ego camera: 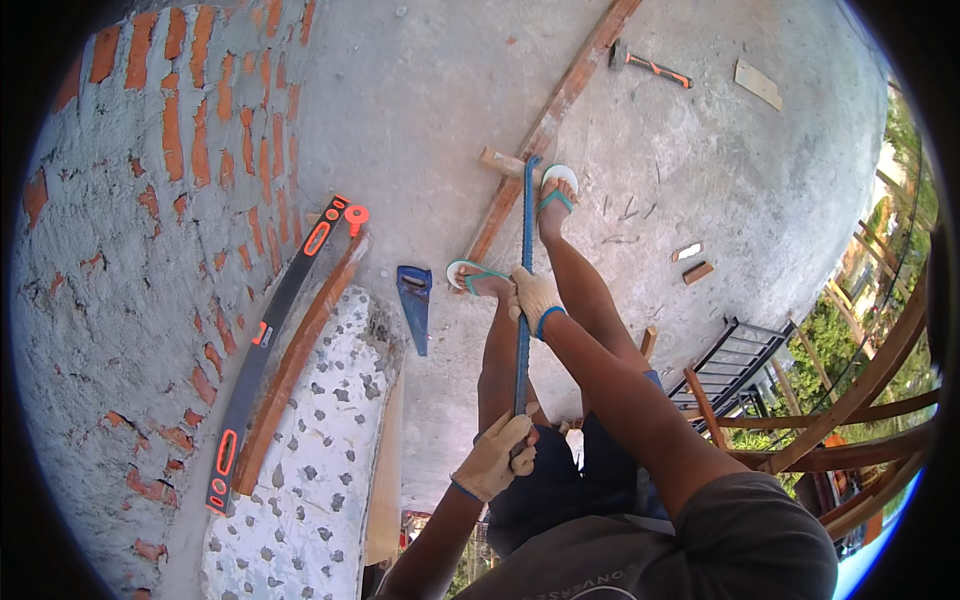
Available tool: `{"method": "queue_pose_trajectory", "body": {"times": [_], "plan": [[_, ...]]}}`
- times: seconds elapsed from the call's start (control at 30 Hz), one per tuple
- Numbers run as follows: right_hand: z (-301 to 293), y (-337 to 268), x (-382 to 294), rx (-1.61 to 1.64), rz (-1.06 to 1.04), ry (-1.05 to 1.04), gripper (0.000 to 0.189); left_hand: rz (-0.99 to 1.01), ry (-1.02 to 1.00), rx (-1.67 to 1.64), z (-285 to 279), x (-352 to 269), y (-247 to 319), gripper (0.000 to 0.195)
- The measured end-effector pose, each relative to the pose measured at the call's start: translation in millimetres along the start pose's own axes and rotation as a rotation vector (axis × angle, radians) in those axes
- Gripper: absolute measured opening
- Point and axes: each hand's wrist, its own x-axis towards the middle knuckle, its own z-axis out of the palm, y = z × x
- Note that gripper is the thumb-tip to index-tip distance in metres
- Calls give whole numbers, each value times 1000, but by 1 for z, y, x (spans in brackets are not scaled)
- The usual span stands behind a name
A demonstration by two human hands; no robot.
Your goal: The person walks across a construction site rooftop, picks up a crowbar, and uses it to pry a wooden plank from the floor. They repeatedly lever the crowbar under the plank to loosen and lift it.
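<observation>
Both my hands wear cream knit work gloves and grip a long blue ribbed wrecking bar (528,217). My right hand (536,300) wraps around its middle. Closer to my body, my left hand (496,454) is closed around the lower end. The bar's hooked tip is beside a short wooden block (502,161), over a long reddish timber beam (551,124) on the concrete floor. Whether the tip touches the wood I cannot tell. One sandalled foot (476,277) is at the beam's near end; the other foot (557,193) stands to its right.
Loose nails (628,208) lie right of my feet. A club hammer (649,66) rests beyond the beam. Left are a blue handsaw (415,307), a spirit level (262,352) and a timber piece (300,367) on a pitted white block (300,480). A brick wall (135,300) borders the left; a metal ladder (739,356) is right.
</observation>
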Motion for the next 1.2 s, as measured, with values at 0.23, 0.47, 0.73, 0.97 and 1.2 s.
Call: {"method": "queue_pose_trajectory", "body": {"times": [0.23,0.47,0.73,0.97,1.2], "plan": [[-17,103,98,-419,-464,152,34,756,446,1143,-71,78,-52,33],[-40,54,63,574,106,-440,26,107,45,212,-41,41,-11,26],[-23,-11,12,435,54,-298,26,34,-210,-190,24,23,8,31],[-38,-43,-14,182,121,-127,27,28,-330,-399,53,42,-27,26],[9,15,-13,-945,-440,137,22,10,-301,-220,-37,29,-4,30]]}}
